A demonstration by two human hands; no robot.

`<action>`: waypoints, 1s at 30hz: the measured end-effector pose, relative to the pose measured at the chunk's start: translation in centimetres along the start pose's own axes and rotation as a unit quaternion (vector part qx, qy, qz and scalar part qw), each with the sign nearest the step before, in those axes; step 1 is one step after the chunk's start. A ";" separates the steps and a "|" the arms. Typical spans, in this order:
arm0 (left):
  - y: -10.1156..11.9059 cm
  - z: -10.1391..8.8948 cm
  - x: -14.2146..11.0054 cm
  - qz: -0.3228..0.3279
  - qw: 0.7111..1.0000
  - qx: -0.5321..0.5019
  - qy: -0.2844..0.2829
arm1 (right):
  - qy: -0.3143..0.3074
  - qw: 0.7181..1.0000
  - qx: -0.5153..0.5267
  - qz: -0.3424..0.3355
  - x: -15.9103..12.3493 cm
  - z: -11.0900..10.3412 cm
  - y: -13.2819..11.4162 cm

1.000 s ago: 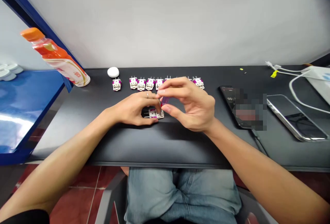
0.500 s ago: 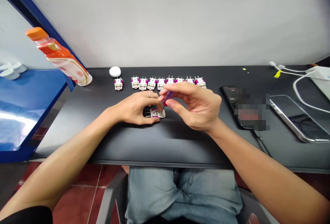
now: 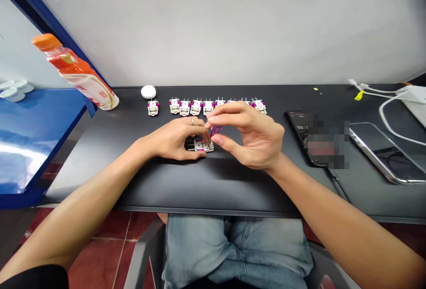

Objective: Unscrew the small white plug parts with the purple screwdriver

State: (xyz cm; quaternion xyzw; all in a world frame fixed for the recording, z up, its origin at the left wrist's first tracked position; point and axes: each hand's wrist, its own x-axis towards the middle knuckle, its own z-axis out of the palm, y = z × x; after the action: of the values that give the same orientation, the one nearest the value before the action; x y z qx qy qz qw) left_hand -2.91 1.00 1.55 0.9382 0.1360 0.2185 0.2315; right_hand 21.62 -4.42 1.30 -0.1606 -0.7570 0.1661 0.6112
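My left hand (image 3: pixel 181 139) grips a small white-and-purple plug insert with metal pins (image 3: pixel 199 145), holding it down on the black table between thumb and fingers. The pins point left. In my right hand (image 3: pixel 253 136) is a small screwdriver (image 3: pixel 216 130) with a clear purple handle, pinched between thumb and fingertips. Its tip comes down on the right end of the plug insert; the exact contact point is too small to make out. Behind my hands stands a row of several similar plug inserts (image 3: pixel 196 107), partly covered by my right hand. One more plug insert (image 3: pixel 153 108) sits apart at the left.
A white rounded object (image 3: pixel 148 92) lies at the table's back left, near an orange-capped bottle (image 3: pixel 83 76). On the right are a dark phone (image 3: pixel 297 133) with a cable, a second phone (image 3: pixel 389 151) and white cables (image 3: pixel 386 107). The black table (image 3: pixel 199 191) meets a pale wall.
My right fingers have shifted slightly on the screwdriver handle, which is tilted a little differently. My left hand and the plug insert have stayed in place.
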 end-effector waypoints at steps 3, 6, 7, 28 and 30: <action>0.1 0.0 0.0 -0.009 1.000 0.002 -0.003 | 0.012 1.000 -0.001 0.006 -0.1 0.0 -0.1; 0.0 0.0 0.0 -0.006 1.000 0.003 0.000 | 0.002 0.998 0.016 0.054 -0.3 -0.1 -0.4; 0.0 0.0 0.0 -0.005 1.000 0.003 -0.002 | -0.007 0.998 0.016 0.066 -0.3 -0.2 -0.5; -0.1 0.1 0.1 0.014 1.000 -0.004 0.008 | -0.027 0.995 0.050 0.079 -0.2 -0.2 -0.4; -0.1 0.1 0.1 0.001 1.000 -0.003 -0.002 | -0.024 0.997 0.028 0.072 -0.3 -0.3 -0.4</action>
State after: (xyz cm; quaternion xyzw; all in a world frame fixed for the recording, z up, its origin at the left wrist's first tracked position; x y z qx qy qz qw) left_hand -2.81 1.05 1.47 0.9382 0.1338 0.2175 0.2338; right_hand 21.94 -4.88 1.28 -0.1936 -0.7531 0.2350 0.5832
